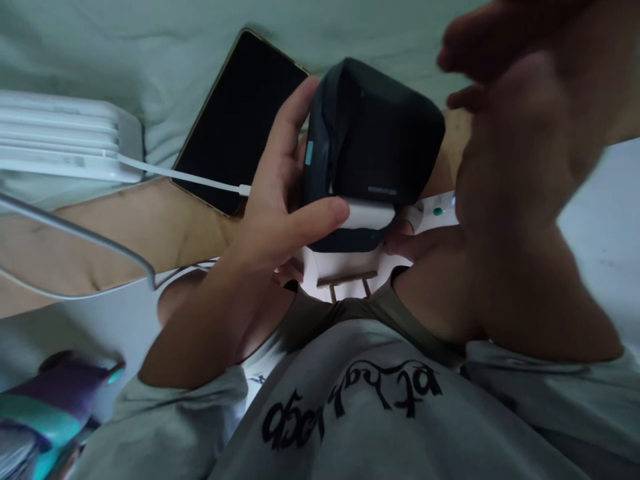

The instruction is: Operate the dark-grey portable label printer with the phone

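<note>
You are holding a black box-shaped device (pixel 373 143) in your left hand (pixel 280 207): the fingers are wrapping up its left edge and the thumb is pressing across the white strip on its lower face, so that hand is closing firmly around it. The device is sitting at the middle of the view, above your lap, with a small teal tab showing on its left edge. Your right hand (pixel 520 140) is hovering just right of the device, blurred, fingers loosely spread and gripping nothing; whether it is touching the device's right side cannot be told. Behind the device to its left, a dark-screened phone (pixel 235 123) is lying on the pale green bed sheet (pixel 150 47), and a white cable (pixel 180 177) is running from the phone's lower edge leftward to a white power bank (pixel 60 137) well left of the device. Below the device, your grey printed T-shirt (pixel 360 413) is filling the foreground. Far down-left of the device, a purple and teal object (pixel 55 407) is showing, too blurred to identify.
</note>
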Demonstrator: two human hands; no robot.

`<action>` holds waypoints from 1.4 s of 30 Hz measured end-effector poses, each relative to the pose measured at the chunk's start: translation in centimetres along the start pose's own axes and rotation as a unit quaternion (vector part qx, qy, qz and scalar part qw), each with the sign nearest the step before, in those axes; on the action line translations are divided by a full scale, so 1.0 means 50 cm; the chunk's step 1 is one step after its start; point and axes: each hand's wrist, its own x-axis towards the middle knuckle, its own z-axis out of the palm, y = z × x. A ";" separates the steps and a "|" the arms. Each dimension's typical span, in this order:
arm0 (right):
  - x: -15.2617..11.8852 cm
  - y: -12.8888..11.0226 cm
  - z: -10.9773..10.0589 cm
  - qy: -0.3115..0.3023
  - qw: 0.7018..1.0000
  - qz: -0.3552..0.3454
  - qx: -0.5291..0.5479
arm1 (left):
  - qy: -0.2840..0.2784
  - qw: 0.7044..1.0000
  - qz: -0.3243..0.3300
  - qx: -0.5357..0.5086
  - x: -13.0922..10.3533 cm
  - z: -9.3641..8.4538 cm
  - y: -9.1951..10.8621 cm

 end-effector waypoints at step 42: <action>0.002 0.012 0.012 -0.163 0.974 -0.148 -0.047 | 0.045 0.989 -0.059 -0.127 0.012 0.012 0.020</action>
